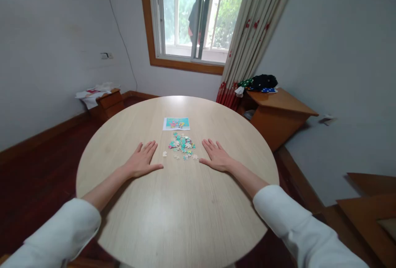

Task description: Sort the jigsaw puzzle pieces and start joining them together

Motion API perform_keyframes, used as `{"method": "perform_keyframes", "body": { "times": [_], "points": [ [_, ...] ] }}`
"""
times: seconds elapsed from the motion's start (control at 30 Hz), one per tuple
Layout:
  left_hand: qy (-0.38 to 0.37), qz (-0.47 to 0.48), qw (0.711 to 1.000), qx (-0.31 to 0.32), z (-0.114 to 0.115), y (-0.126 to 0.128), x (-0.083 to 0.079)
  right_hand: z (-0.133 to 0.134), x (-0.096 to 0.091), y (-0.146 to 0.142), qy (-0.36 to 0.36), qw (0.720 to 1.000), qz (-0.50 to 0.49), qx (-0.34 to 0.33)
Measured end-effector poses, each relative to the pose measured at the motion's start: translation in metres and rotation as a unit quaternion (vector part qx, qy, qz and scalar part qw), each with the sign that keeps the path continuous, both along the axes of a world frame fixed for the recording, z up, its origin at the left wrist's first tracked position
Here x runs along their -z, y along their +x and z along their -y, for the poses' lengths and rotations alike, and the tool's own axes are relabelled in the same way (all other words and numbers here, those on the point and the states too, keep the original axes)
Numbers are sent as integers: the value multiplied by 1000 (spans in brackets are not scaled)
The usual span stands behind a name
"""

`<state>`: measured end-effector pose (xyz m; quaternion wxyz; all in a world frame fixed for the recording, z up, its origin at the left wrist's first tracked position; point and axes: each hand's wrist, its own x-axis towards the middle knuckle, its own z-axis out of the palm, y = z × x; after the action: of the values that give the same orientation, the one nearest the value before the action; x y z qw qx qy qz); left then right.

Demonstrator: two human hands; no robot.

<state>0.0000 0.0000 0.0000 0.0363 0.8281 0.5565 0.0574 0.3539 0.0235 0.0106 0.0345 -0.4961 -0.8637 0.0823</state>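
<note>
My left hand lies flat on the round table, fingers spread, with nothing under it that I can see. On the other side my right hand also rests palm down with its fingers apart. Between them is a loose heap of jigsaw puzzle pieces, some turquoise, some showing pale backs. A single pale puzzle piece sits apart, close to my left fingertips. Another pale piece lies near my right thumb. Behind the heap is a picture sheet with pink and yellow cartoon figures on turquoise.
Past the table's far edge are a window and a long curtain. A wooden cabinet with dark cloth on top stands at the right. On the left a small wooden stand holds papers or cloth.
</note>
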Motion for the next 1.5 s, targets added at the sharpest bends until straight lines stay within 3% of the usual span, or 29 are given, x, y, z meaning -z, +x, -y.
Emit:
{"method": "perform_keyframes", "body": {
  "times": [0.27,0.57,0.63,0.7,0.77,0.83,0.9,0.97,1.0,1.07,1.13,1.23,1.5],
  "points": [
    [7,1,1000,3,0,-2,4,-2,7,2,23,1000,-10,-4],
    [-2,13,1000,2,3,1,-1,1,3,-1,5,1000,-17,-4],
    [-10,38,999,-3,3,1,-2,-1,2,1,0,999,-38,-5],
    [-7,124,992,-24,1,1,-3,-4,3,2,-5,995,-94,18],
    [18,288,954,-77,-5,2,-6,-5,3,-3,10,980,-185,78],
    [66,482,858,-167,-14,8,-13,-2,3,-18,61,955,-261,131],
    [116,605,749,-243,-23,18,-24,5,2,-43,114,960,-245,79],
    [126,708,645,-259,-29,32,-36,14,-1,-75,136,973,-183,-26],
    [113,748,603,-252,-31,39,-41,18,-2,-91,138,976,-151,-73],
    [86,801,547,-229,-33,53,-48,20,-6,-122,136,978,-107,-118],
    [66,816,527,-230,-32,61,-49,16,-8,-142,120,985,-80,-95],
    [58,809,531,-245,-29,62,-44,3,-9,-150,47,997,-50,-19],
    [60,768,587,-251,-26,55,-36,-25,-9,-93,31,995,-35,83]
  ]
}}
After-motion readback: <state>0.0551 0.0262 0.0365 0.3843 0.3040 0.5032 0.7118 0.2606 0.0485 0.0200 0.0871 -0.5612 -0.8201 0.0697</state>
